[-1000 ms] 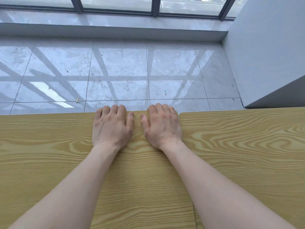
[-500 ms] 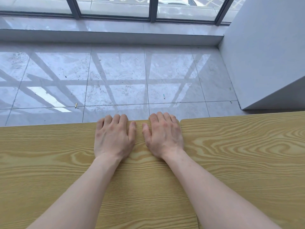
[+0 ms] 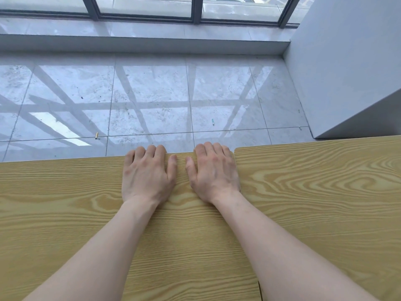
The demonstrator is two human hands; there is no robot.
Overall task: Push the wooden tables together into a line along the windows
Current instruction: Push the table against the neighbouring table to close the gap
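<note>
Two light wooden tables fill the lower view. The left table (image 3: pixel 54 213) and the right table (image 3: pixel 314 203) meet at a narrow seam that runs past my right wrist. My left hand (image 3: pixel 147 177) and my right hand (image 3: pixel 213 177) lie palm-down, side by side, on the left table. Their fingers curl over its far edge, right beside the seam. The right table's far edge sits slightly farther out than the left one's. The windows (image 3: pixel 147 7) run along the top, beyond a strip of floor.
Glossy grey floor tiles (image 3: pixel 152 101) lie between the tables and a low sill (image 3: pixel 141 43) under the windows. A white wall block (image 3: pixel 347 61) juts out at the right, close to the right table's far edge. Two small bits of litter lie on the floor.
A little more floor shows between the tables' far edge and the sill than one second ago. Both hands keep the same place on the edge.
</note>
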